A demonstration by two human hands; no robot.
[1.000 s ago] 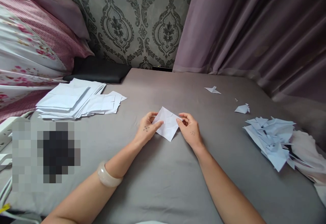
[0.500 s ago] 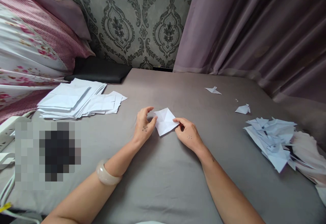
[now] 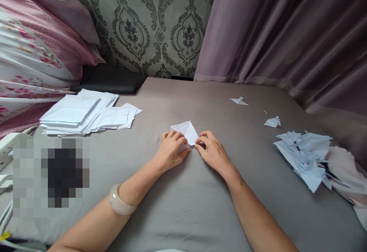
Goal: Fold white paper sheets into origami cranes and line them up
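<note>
A small creased sheet of white paper (image 3: 187, 130) lies on the grey cloth in front of me. My left hand (image 3: 172, 149) is closed on its near left part, with the fingers over the paper and the thumb at the near edge, hiding that portion. At the right corner, my right hand (image 3: 211, 149) pinches the paper between thumb and forefinger. A pale bangle (image 3: 119, 202) sits on my left wrist.
Left stands a stack of white paper (image 3: 71, 110), a black folded item (image 3: 110, 79) behind it. On the right are a pile of folded papers (image 3: 305, 154) and two single folded pieces, one being a small paper shape (image 3: 273, 121). A power strip (image 3: 5, 147) lies far left.
My left hand has moved right and nearer, over the paper's near side, and its fingers have closed on it. The paper has turned slightly. My right hand keeps its pinch at the right corner.
</note>
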